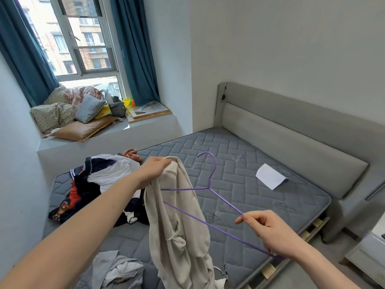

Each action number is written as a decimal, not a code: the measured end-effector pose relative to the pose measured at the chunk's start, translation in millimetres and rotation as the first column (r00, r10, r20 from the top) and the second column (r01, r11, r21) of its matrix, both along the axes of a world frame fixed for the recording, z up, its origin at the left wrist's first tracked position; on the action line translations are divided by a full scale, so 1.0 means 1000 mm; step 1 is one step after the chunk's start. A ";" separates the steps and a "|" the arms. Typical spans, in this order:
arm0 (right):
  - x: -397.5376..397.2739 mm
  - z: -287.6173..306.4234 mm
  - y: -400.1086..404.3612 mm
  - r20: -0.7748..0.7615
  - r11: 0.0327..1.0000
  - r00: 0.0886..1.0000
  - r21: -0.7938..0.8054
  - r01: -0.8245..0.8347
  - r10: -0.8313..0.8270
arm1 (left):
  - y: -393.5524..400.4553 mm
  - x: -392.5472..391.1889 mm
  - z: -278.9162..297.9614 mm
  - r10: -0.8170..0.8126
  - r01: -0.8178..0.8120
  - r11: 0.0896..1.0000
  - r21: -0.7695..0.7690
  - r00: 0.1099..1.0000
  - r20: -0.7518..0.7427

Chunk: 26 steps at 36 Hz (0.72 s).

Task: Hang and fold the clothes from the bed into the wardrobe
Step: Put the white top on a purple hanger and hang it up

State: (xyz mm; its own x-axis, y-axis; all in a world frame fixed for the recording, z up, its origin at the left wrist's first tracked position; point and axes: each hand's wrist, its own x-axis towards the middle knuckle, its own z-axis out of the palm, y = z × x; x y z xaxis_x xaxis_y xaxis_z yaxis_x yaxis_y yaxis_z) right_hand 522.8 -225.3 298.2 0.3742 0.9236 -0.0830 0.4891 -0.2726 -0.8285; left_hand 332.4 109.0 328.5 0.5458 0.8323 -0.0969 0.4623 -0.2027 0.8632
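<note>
My left hand grips the top edge of a beige garment, which hangs down over the grey quilted mattress. A purple wire hanger is held by its right shoulder in my right hand, and its left end disappears behind the beige cloth. Farther left on the mattress lies a pile of clothes in white, navy and red. A grey and white garment lies crumpled at the near edge.
A white folded paper lies on the mattress near the grey padded headboard. Cushions and bags crowd the window ledge between blue curtains. White furniture stands at the right edge. The wardrobe is out of view.
</note>
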 end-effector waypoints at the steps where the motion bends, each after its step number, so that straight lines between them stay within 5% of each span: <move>1: 0.001 0.000 0.000 -0.001 1.000 1.000 0.011 0.007 -0.007 | 0.000 0.000 0.005 -0.016 0.016 1.000 0.004 1.000 0.020; 26: 0.028 0.022 -0.024 -0.073 0.984 0.994 0.153 0.095 -0.085 | 0.012 -0.001 0.023 0.093 -0.082 0.989 0.120 0.992 -0.087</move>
